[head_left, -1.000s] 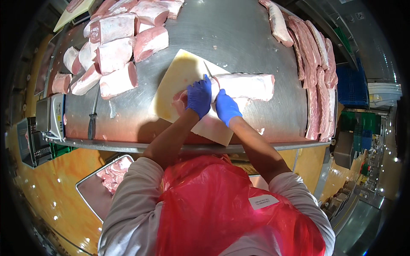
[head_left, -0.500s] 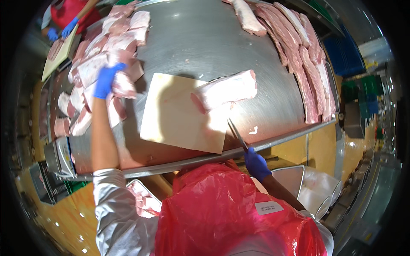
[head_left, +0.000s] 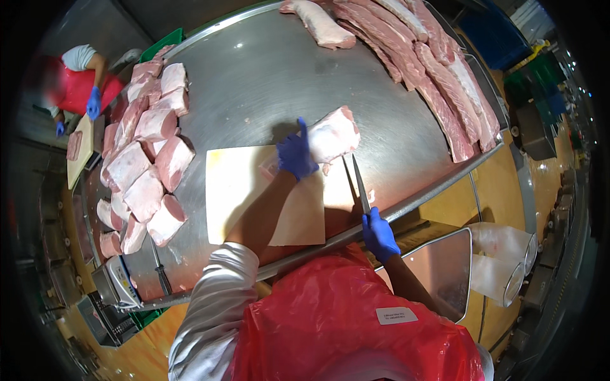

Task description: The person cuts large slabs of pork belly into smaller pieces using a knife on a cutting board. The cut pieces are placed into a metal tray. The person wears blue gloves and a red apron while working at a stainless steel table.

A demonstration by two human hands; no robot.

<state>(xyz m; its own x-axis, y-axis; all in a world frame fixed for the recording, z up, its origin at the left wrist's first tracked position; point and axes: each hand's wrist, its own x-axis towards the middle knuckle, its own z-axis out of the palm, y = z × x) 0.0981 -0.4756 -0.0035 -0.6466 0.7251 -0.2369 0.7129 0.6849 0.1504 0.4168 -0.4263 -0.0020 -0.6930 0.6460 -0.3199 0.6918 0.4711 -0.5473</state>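
Observation:
In the head view my blue-gloved left hand (head_left: 297, 151), fingers spread, lies on the left end of a pale pork loin (head_left: 332, 132), which rests partly on the white cutting board (head_left: 229, 203) and partly on the steel table. My blue-gloved right hand (head_left: 380, 233) is closed on the handle of a long knife (head_left: 358, 178), held at the right of the board near the table's front rim, blade pointing away from me.
Cut pork blocks (head_left: 143, 193) cover the table's left, near a sharpening rod (head_left: 160, 273) and a scale (head_left: 124, 282). Long pork strips (head_left: 438, 95) lie at the right. A co-worker (head_left: 79, 82) works at upper left. A metal tray (head_left: 438, 267) sits below the table edge.
Both hands were together on the loin. My left hand went to the left pile and has returned to the loin; my right hand has drawn back right with the knife.

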